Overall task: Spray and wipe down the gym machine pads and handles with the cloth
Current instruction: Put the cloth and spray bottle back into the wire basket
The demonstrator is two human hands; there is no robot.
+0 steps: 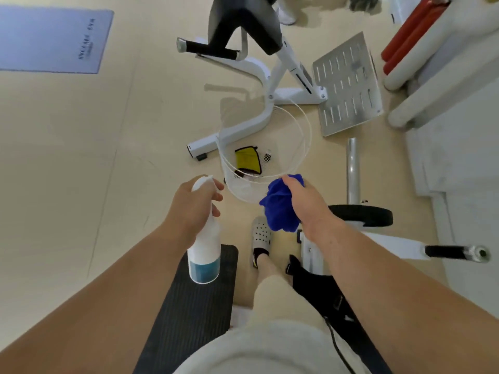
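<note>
My left hand (193,206) grips a white spray bottle (204,252) with blue liquid at its bottom, nozzle pointing forward. My right hand (305,201) holds a bunched blue cloth (279,209) just over the near rim of a white mesh basket (306,139). A white gym machine with a black pad (243,20) and a black-grip handle (210,49) stands ahead on the floor. Another black-grip handle (448,251) sticks out at the right, beside my right forearm. A black ribbed pad (189,306) lies below the bottle.
The basket holds a yellow cloth (247,160) and small items. A perforated metal footplate (347,85) and a chrome bar (352,171) lie right of it. A grey-blue mat (51,39) is at far left. Red and white rolls (410,36) sit at top right. My shoe (261,236) is below the cloth.
</note>
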